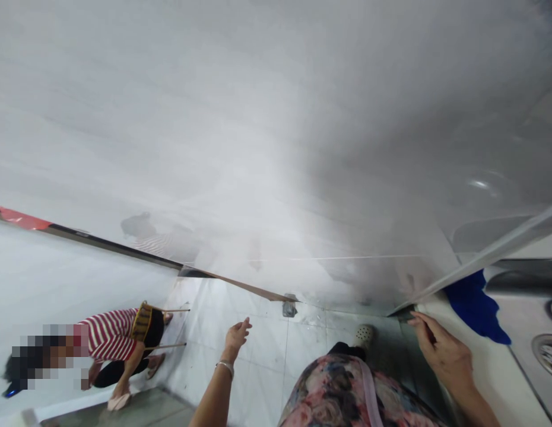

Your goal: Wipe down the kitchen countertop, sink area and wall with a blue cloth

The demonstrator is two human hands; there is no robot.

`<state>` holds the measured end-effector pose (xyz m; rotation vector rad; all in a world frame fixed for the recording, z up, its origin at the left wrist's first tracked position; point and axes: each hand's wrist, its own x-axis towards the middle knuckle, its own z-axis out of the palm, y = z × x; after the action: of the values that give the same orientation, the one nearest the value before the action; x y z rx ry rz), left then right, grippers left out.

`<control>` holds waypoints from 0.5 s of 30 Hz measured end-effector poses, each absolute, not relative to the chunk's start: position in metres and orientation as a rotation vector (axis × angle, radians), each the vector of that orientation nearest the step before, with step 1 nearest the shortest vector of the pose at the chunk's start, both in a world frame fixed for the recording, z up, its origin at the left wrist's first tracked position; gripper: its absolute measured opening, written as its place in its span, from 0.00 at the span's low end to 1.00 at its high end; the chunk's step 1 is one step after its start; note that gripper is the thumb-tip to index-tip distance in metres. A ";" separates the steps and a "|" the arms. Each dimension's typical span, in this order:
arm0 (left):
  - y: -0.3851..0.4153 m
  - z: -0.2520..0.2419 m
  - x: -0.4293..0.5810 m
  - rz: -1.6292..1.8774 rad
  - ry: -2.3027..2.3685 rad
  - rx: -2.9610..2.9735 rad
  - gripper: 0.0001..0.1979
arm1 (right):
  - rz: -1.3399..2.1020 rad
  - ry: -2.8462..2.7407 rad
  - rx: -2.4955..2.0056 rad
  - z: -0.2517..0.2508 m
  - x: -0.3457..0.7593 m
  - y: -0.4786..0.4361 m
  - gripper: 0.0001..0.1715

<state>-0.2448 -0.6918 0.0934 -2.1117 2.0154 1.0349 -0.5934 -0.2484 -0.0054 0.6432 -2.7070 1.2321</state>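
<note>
My left hand [235,338] hangs out in front of me over the pale tiled floor [267,350], fingers loosely apart and holding nothing; a silver bangle sits on its wrist. My right hand [438,350] rests with its fingertips on the edge of a white counter [489,379], close to where it meets the glossy white wall [276,148]. A blue cloth [474,305] lies on the counter just beyond that hand, not touched by it. My floral dress and one shoe show below.
A steel sink [532,308] with a round drain [549,353] is set in the counter at the far right. At the lower left another person in a red-striped top [109,335] crouches on the floor with a cloth.
</note>
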 end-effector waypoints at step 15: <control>-0.683 0.102 -0.271 1.101 2.122 -2.102 0.28 | 1.327 -2.677 0.647 0.008 -0.595 -0.256 0.24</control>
<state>-0.2710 -0.6829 0.1017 -2.1019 2.1223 1.1010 -0.5951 -0.2564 0.0083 0.6465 -2.6771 1.3269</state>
